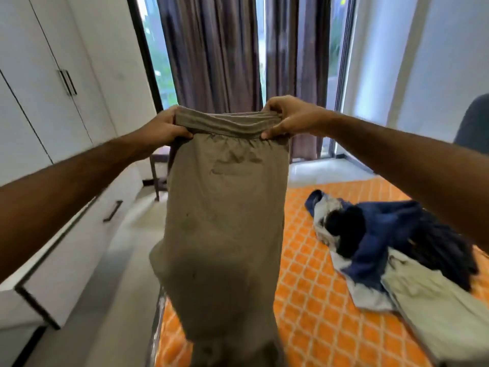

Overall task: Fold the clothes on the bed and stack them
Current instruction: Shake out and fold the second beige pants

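Khaki trousers (225,221) hang in front of me, held up by the elastic waistband. My left hand (165,128) grips the waistband's left end and my right hand (288,119) grips its right end. The legs drop straight down over the left edge of the bed (312,300), which has an orange and white patterned sheet. On the bed to the right lies a loose pile of clothes (383,234): a blue garment, a white one, a dark one and a beige piece. The trousers hide the near left part of the bed.
White wardrobe doors (53,88) and drawers (87,234) line the left side, with a narrow floor strip between them and the bed. Brown curtains (211,54) cover a window ahead. A dark chair back (473,125) stands at the far right.
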